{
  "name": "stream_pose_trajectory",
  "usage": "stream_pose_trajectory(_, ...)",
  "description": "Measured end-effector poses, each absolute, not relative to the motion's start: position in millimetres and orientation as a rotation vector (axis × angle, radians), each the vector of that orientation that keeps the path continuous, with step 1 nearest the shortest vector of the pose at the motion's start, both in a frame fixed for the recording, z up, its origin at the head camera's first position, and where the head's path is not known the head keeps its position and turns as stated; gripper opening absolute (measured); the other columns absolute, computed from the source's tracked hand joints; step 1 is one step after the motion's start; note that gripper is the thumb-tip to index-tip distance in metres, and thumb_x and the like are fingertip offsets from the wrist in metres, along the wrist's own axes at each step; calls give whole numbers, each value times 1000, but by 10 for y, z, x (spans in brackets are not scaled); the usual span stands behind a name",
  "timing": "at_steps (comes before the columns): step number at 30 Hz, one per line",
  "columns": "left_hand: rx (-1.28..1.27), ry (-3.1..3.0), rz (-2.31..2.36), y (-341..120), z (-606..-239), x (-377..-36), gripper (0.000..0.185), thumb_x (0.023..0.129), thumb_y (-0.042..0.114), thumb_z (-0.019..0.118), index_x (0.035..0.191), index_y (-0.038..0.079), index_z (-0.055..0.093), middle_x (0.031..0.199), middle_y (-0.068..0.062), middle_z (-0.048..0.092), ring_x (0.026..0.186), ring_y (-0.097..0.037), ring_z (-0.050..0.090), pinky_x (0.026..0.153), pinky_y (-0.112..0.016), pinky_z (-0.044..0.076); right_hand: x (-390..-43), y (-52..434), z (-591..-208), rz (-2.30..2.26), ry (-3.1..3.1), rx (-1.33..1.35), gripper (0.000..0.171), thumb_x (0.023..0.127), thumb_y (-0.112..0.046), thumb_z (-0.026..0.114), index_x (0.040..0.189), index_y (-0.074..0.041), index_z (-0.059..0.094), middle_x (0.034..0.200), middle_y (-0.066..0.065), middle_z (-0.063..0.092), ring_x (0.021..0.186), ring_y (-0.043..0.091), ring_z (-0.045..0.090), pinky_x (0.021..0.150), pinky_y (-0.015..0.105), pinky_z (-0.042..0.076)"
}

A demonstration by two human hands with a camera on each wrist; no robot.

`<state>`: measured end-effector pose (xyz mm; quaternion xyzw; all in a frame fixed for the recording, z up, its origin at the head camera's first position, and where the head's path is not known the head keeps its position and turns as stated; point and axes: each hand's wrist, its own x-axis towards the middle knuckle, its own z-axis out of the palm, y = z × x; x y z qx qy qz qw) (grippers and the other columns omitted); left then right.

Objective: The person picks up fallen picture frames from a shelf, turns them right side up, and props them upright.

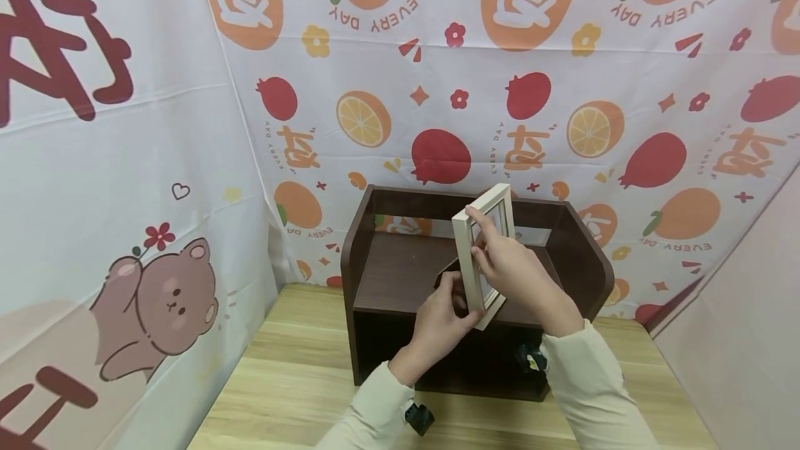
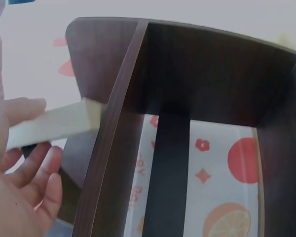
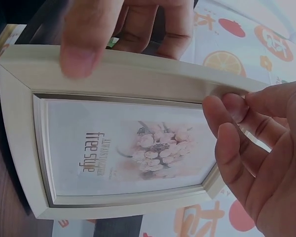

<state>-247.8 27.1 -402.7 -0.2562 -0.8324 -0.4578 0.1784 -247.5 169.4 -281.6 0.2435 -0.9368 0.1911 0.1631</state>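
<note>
A cream picture frame (image 1: 464,255) is held upright and turned sideways over the front of a dark brown desktop shelf (image 1: 396,266). My left hand (image 1: 437,321) grips its lower edge, thumb on the front side and fingers behind, near a dark flap (image 1: 446,272) at the frame's back. Higher up, my right hand (image 1: 515,262) pinches the edge with thumb and fingertips. In the right wrist view, the picture (image 3: 158,148) shows pale flowers and lettering; my right-hand fingers (image 3: 232,153) curl at the rim. The left wrist view shows the frame's end close to the shelf's edge.
The shelf has raised side panels (image 1: 587,255) and an open lower compartment (image 1: 437,360). It stands on a light wooden table (image 1: 281,360). Fruit-patterned cloth (image 1: 387,89) hangs behind, and a bear-printed cloth (image 1: 169,297) lines the left. Small black devices (image 1: 419,419) sit at both wrists.
</note>
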Motion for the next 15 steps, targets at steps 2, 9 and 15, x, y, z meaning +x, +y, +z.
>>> stream_pose_trajectory(2, -674, -2344, -1284, 300, -4034, -2455, 53, 83, 22, 76, 125, 12, 45, 88, 0, 66, 73, -11, 61, 58, -18, 42, -2474, 1690, -2823, 541, -2672, 697, 61, 98, -12, 55, 151, -14, 25, 86, 3, 63, 50, 6, 43, 48, 23, 39)
stream_pose_trajectory(9, -593, -2336, -1267, 320, -4027, -2434, 50, 82, 21, 76, 123, 13, 48, 87, 1, 67, 71, -9, 62, 56, -18, 40, -2483, 1662, -2827, 484, -2642, 687, 60, 97, -13, 56, 150, -13, 26, 86, 2, 63, 49, 6, 41, 47, 23, 37)
stream_pose_trajectory(15, -597, -2366, -1298, 277, -4011, -2466, 51, 84, 22, 75, 126, 15, 47, 95, 0, 67, 74, -11, 62, 57, -19, 41, -2507, 1644, -2803, 392, -2628, 644, 59, 97, -16, 57, 149, -13, 29, 78, 0, 62, 50, 7, 41, 46, 24, 36)
